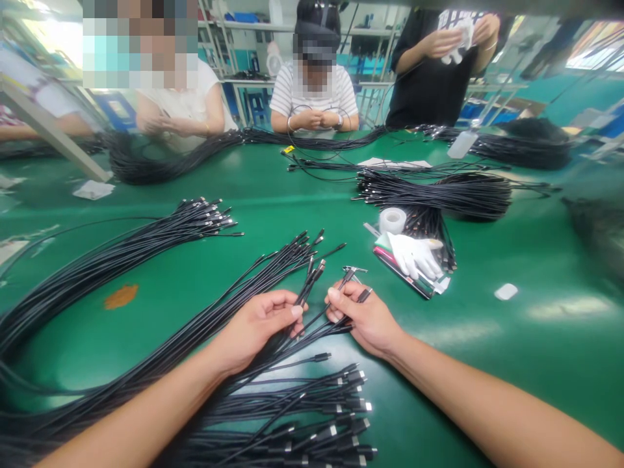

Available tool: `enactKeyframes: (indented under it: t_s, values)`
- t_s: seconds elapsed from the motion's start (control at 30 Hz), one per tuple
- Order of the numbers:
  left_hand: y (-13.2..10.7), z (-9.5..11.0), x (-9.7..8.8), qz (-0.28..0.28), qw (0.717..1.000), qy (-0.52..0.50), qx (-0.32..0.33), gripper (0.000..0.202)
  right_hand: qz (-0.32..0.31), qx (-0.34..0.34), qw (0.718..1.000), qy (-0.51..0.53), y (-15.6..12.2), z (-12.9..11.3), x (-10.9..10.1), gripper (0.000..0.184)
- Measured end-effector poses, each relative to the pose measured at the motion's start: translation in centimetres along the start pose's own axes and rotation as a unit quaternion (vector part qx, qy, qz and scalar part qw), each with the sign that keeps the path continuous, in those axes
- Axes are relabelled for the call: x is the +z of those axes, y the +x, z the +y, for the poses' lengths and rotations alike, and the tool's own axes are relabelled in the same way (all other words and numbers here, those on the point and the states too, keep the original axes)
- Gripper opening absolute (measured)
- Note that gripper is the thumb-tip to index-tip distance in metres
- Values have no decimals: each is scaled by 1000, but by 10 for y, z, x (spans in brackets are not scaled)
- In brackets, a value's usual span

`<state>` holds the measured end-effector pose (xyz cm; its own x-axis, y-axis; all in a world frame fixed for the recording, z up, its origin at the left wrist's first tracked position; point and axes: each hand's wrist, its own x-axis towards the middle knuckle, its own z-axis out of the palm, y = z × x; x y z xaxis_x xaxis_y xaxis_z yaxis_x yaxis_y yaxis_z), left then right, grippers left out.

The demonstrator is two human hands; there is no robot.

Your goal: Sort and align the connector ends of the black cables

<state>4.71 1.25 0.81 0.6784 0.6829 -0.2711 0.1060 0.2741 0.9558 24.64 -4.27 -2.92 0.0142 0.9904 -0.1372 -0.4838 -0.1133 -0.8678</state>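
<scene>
My left hand (273, 315) is closed around a few black USB cables (312, 276), their plug ends sticking up past the thumb. Close beside it, my right hand (361, 315) pinches other black cables near their plugs (347, 276). A long bundle of black cables (214, 309) runs under and left of my left hand. Below both hands lie more cable ends with metal-tipped plugs (358, 377), spread over the green table. Another curved cable bundle (146, 240) lies farther left, its plugs pointing right.
Beyond my right hand lie a white glove (414, 253), a tape roll (392, 220) and a pen (402, 273). Cable bundles (463, 195) stretch behind them on the green table (487, 364). Several people sit or stand across the table, one in a striped shirt (283, 91).
</scene>
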Motion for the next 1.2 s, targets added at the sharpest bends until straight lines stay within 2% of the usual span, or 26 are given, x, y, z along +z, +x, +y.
enactKeyframes:
  t_s: [0.27,0.43,0.53,0.67,0.87,1.2]
  values:
    - [0,-2,-3,-9,999,31,4,28,0,-5,999,-34,0,-2,1,32]
    - [-1,-3,-2,-40,999,18,-19,30,-25,-44,998,-45,-1,-5,3,32]
    - [-2,-3,-1,-54,998,2,-20,28,-36,-29,998,-41,-1,-6,3,24]
    - [-2,-2,0,-69,997,-12,-17,25,-51,-2,998,-38,-1,-6,2,29]
    - [-3,-5,1,-59,998,-25,-6,25,-57,-20,996,-64,-1,-7,1,19]
    - [-3,-4,1,-58,997,-52,-15,33,-63,-3,995,-76,1,-8,0,20]
